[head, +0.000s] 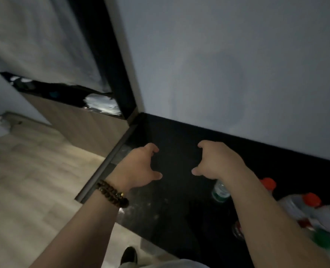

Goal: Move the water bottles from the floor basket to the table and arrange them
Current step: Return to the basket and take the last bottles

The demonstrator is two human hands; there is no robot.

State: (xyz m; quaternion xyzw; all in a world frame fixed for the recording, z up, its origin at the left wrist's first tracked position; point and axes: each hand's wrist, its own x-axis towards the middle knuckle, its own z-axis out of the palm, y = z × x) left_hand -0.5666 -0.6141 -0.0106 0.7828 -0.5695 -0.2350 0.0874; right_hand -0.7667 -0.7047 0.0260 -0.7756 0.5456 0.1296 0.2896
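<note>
Head view blurs — I see left hand (pixel 139 167) and right hand (pixel 216 161) loosely curled, empty, over black table (pixel 175 202); water bottles (pixel 295 207) partly behind the forearm (pixel 266 211), labels unreadable.

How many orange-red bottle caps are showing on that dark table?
2. One orange-red cap sits just right of the right forearm, nearer the wall; the other is closer to the frame's right edge. The blur and the arm may hide more.

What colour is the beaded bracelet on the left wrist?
The beaded bracelet is dark brown, clearest in the head view.
</note>
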